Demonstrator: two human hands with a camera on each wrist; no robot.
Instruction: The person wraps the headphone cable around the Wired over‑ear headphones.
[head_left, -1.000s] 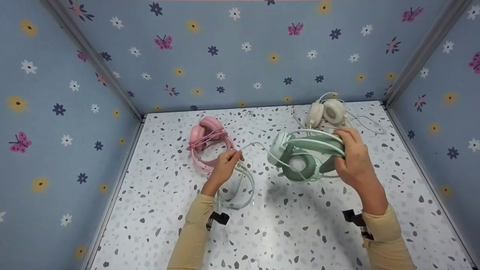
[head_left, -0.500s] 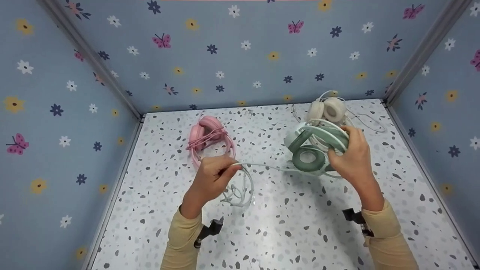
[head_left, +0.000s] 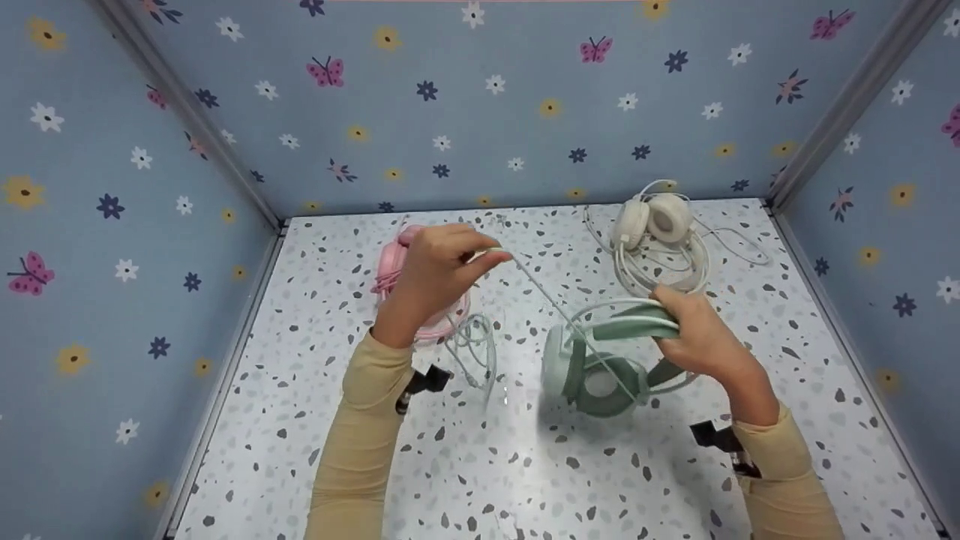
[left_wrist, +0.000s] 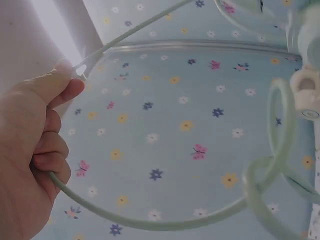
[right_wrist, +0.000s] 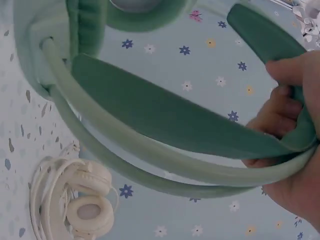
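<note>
Green headphones (head_left: 604,382) hang from my right hand (head_left: 701,334), whose fingers curl round the headband (right_wrist: 180,167). Both ear cups face down toward the table in the head view. Between thumb and forefinger, my left hand (head_left: 442,277) pinches the pale green cable (head_left: 551,300), which runs taut down to the headphones. In the left wrist view the cable (left_wrist: 145,227) also passes under that hand's curled lower fingers and loops away. Its loose coils (head_left: 476,341) dangle below the left hand, over the table.
Pink headphones (head_left: 390,262) with a wrapped cable lie at the back left, partly hidden behind my left hand. White headphones (head_left: 649,225) rest at the back right, their cable trailing. A speckled white table (head_left: 570,480) is bounded by blue flowered walls (head_left: 480,112).
My left hand has drawn the cable, dipping back and then rising up and forward. My right hand has swung the green headphones rightward, then back down and nearer me.
</note>
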